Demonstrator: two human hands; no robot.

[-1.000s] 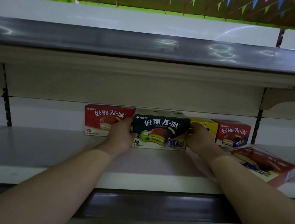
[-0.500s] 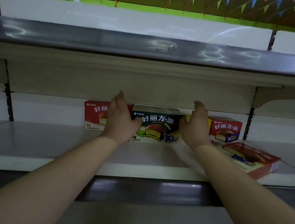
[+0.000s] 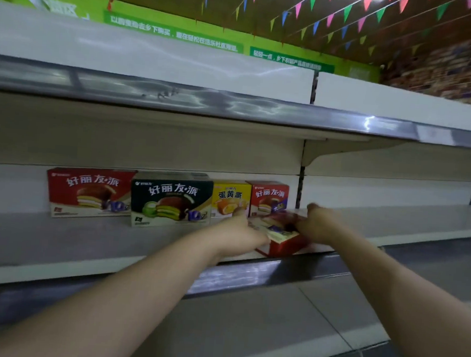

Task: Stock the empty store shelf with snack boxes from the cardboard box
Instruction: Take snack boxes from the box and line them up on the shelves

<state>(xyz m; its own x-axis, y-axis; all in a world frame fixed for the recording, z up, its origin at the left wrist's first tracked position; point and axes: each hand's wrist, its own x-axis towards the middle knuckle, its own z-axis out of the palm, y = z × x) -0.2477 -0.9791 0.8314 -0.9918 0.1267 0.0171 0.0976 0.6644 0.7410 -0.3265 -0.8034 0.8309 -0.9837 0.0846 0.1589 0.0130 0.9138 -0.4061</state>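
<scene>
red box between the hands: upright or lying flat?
Lying flat: the red box shows its printed front face up near the shelf edge, unlike the upright row behind.

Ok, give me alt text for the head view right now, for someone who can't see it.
Both hands, left hand and right hand, reach to a flat-lying red snack box at the front of the shelf. Behind stand four boxes in a row: large red box, dark green box, yellow box, small red box.
</scene>
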